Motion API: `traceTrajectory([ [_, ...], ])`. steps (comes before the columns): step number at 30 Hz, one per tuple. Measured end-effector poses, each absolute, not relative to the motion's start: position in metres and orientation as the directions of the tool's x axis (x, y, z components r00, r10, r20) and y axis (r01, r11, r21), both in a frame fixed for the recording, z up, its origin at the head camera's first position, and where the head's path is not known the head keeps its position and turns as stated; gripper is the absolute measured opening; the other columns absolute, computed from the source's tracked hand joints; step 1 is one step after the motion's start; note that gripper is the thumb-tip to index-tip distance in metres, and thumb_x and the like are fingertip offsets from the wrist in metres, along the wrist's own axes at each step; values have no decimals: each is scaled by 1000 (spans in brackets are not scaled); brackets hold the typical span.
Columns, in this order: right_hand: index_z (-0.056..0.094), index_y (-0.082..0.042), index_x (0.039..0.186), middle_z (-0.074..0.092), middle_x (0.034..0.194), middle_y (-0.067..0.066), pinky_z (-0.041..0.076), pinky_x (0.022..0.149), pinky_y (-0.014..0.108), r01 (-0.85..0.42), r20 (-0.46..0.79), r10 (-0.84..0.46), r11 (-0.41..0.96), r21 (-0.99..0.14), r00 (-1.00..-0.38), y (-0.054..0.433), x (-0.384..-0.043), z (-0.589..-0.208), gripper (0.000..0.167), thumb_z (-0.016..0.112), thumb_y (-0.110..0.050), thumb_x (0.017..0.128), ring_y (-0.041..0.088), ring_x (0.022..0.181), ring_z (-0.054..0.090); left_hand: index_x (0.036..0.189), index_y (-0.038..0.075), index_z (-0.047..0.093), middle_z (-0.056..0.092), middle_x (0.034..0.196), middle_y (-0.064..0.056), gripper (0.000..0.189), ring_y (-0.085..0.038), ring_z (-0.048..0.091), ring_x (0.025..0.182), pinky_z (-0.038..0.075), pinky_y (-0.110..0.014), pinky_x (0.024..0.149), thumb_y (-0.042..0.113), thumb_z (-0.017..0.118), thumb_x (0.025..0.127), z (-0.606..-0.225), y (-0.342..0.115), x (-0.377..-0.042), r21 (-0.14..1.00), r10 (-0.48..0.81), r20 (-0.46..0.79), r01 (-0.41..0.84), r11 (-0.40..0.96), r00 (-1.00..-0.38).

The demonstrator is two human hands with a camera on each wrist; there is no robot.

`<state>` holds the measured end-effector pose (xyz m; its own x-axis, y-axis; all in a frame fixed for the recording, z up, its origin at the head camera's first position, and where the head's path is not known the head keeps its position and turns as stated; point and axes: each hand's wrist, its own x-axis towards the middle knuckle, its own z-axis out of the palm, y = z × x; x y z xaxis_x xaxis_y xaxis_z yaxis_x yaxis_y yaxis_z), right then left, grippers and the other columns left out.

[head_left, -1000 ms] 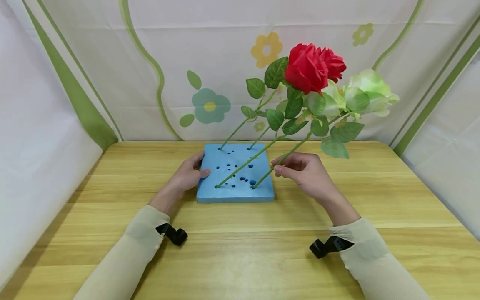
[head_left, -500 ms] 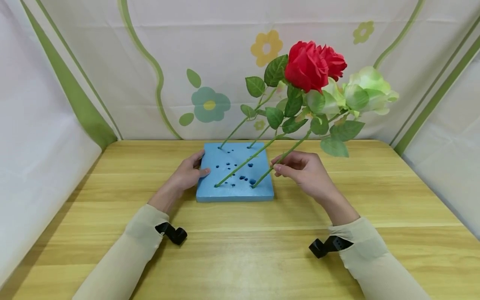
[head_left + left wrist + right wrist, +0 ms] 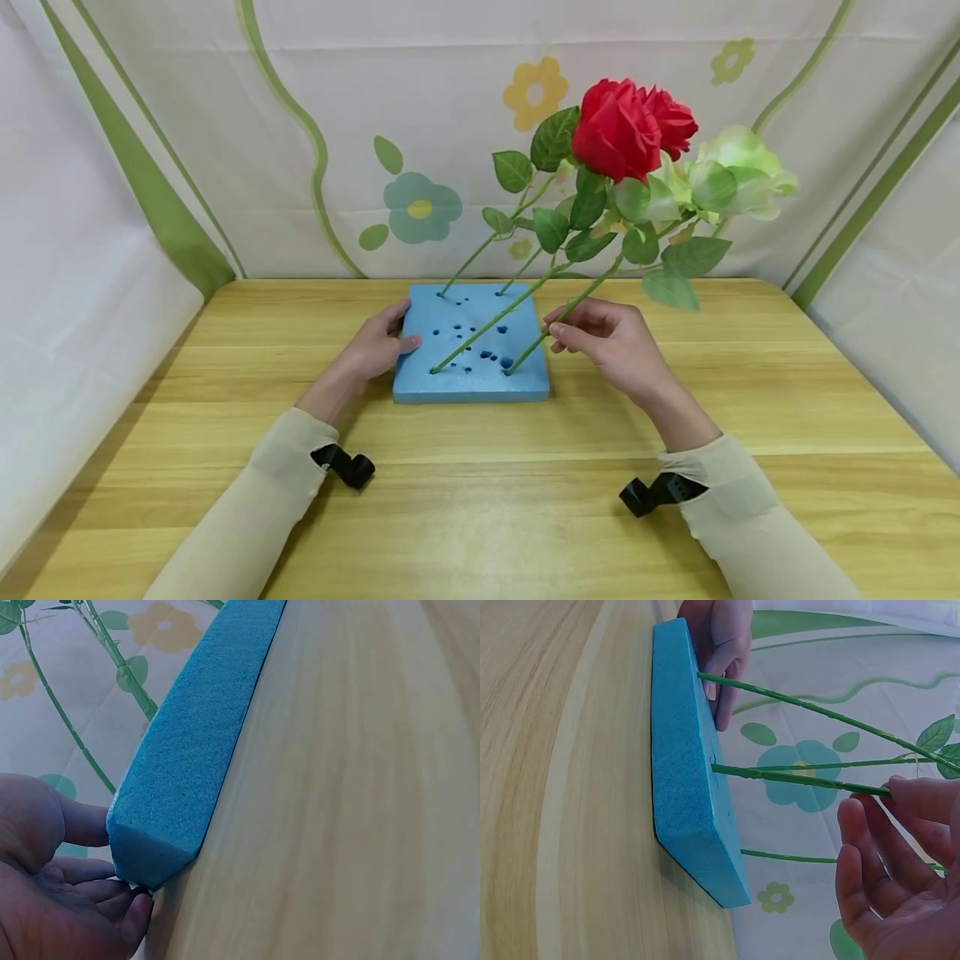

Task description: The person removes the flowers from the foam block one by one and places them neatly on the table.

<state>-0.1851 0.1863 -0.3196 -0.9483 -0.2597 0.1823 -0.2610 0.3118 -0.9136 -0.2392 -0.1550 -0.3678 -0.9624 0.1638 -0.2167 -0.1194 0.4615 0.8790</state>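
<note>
A blue foam block (image 3: 468, 385) with several holes lies on the table, and artificial roses stand slanted in it. My left hand (image 3: 375, 343) grips its left edge, thumb on the top face and fingers against the side. Between thumb and fingertips, my right hand (image 3: 603, 337) pinches the green stem (image 3: 795, 778) in the front right hole. That stem appears to lead up to the pale green roses (image 3: 738, 175). Red roses (image 3: 618, 133) lean over from the left, one on the front left stem (image 3: 487, 325). Overlapping leaves and petals hide where some stems join their blooms.
The wooden table (image 3: 465, 508) ends at a white curtain (image 3: 420, 92) printed with flowers behind the block. More curtain hangs at both sides. A small black camera is strapped to each sleeved wrist.
Both hands keep their holds and the block stays in place. The pale green bloom rises very slightly; otherwise only the head view shifts a little.
</note>
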Motion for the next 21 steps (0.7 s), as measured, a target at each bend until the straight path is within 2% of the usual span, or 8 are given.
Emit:
traceTrajectory([
  [4,74,-1,100,76,122,13,60,84,28,-268,191,-256,308,-913,-947,187,-185,-319,18,69,-18,105,15,91,77,172,13,13,18,179,-15,74,-34,16,167,18,-52,135,12,54,110,-368,-154,-239,880,167,-213,-115,460,-963],
  [11,75,-1,102,76,122,16,59,83,27,-277,204,-244,318,-907,-948,187,-185,-319,18,68,-18,105,14,89,77,172,12,13,18,178,-16,74,-35,16,167,18,-52,135,12,54,111,-368,-153,-240,882,179,-206,-104,460,-962],
  [17,75,-3,101,78,115,-2,60,83,29,-296,224,-237,335,-895,-945,188,-185,-318,20,68,-20,106,14,88,77,172,11,12,17,178,-18,75,-36,15,166,19,-53,135,13,55,111,-367,-155,-239,881,188,-203,-96,463,-961],
  [19,76,-4,101,79,115,-3,61,83,30,-299,228,-234,342,-891,-945,188,-185,-318,20,67,-21,106,14,88,77,172,11,12,17,178,-18,75,-36,15,166,18,-53,135,13,55,110,-366,-156,-239,881,189,-204,-96,463,-960],
  [21,76,-3,101,79,116,1,61,83,32,-302,231,-232,341,-890,-945,188,-185,-318,20,67,-20,106,14,88,77,172,11,12,17,178,-18,75,-37,15,166,18,-54,134,13,54,111,-366,-156,-238,882,193,-200,-90,463,-961],
])
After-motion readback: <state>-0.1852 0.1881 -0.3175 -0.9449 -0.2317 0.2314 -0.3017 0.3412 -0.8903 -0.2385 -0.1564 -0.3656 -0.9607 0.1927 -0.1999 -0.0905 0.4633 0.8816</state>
